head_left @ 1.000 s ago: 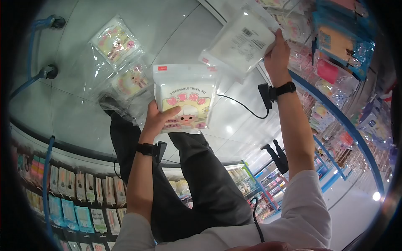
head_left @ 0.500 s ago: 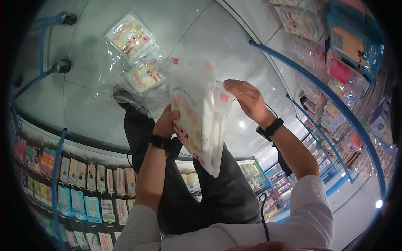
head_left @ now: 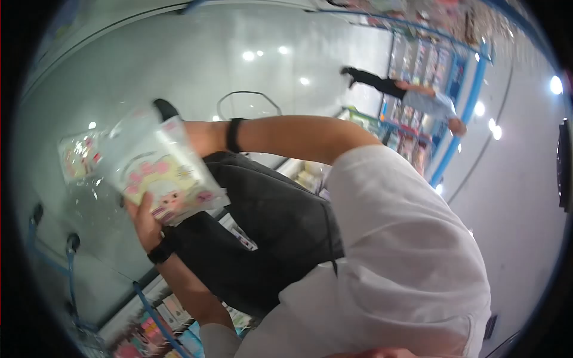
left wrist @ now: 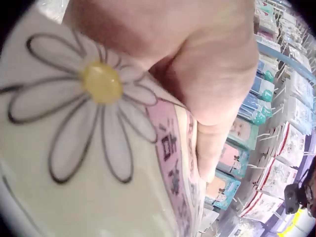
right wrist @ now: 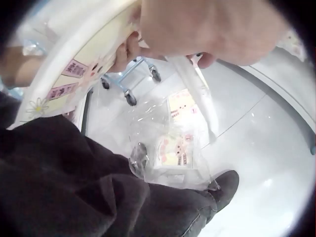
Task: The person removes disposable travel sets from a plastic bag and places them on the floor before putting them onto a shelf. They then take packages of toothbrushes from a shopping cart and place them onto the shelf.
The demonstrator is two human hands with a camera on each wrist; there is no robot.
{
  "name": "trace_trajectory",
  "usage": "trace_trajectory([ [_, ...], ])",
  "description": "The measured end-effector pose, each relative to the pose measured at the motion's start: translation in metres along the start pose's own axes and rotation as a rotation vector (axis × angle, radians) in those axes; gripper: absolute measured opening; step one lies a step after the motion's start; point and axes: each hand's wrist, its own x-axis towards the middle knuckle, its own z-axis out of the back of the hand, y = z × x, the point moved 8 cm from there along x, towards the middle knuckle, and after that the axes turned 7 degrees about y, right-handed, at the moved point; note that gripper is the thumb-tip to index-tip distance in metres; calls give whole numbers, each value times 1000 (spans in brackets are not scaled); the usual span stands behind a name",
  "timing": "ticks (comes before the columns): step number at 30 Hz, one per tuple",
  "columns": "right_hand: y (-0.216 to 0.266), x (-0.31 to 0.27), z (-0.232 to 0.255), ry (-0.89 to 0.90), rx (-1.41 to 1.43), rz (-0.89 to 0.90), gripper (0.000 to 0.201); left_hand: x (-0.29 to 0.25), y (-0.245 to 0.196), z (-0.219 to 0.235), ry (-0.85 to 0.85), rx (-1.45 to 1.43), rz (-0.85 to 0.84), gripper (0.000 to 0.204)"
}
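Grip: your left hand pinches the travel-set packs at left centre of the head view, thumb curled over the front.
Right hand: you clasp the packs' top edge, upper frame of the right wrist view.
Risk: slick film could slide; the back pack may slip out.
Floor: loose packets in a clear bag lie by your shoe; you could tread on them.

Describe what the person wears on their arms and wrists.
Both forearms are bare below white sleeves. Each wrist carries a black band: one on the left wrist, one on the right wrist. No gloves or rings show on the left hand.
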Motion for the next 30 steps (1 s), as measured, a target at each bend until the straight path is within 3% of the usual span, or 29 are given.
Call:
trace_trajectory([
  [1, -3, 3, -3, 13, -48, 25, 34, -5, -9, -1, -31, 25, -22, 58],
  [3, -7, 9, -9, 206, -112, -111, 34, -3, -14, 1, 16, 46, -43, 56],
  [5, -3, 13, -2, 143, -30, -161, 36, -8, -27, -1, 37, 73, -76, 54],
  [7, 29, 17, 19, -25, -138, 77, 44, -15, -39, -3, -1, 81, -82, 56],
  [8, 29, 18, 18, 101, -181, 84, 56, -16, -41, 3, 3, 93, -85, 56],
  [9, 25, 11, 19, 91, -179, 88, 56, -15, -41, 12, 24, 77, -128, 58],
  [11, -11, -12, 44, -279, -129, -60, 67, -11, -33, 16, 19, 67, -200, 60],
  [12, -43, -19, 52, -446, 123, -333, 71, -13, -30, 23, 16, 78, -189, 62],
  [13, -69, -27, 52, -584, 392, -597, 75, -18, -29, 33, -4, 95, -188, 64],
  [15, -64, -20, 41, -651, 1353, -1051, 78, -25, -21, 18, 64, -22, -175, 71],
  [17, -69, 5, 30, -377, 1677, -853, 80, -37, -27, 1, 69, -105, -177, 77],
  [19, -81, 26, 51, -408, 1561, -630, 83, -41, -30, -13, 105, -108, -144, 79],
  [21, -86, 20, 78, -703, 1466, -719, 61, -42, -29, -12, 54, -132, -158, 75],
  [22, -82, 28, 84, -569, 1502, -707, 41, -39, -26, -14, 37, -157, -143, 72],
  [23, -83, 34, 90, -543, 1496, -710, 41, -38, -28, -14, 23, -172, -157, 72],
  [25, -70, 53, 103, -314, 1422, -681, 44, -36, -34, -24, 50, -66, -97, 58],
  [30, -43, 88, 145, -268, 1378, -595, 44, -12, -29, -55, 57, -37, -76, 41],
])
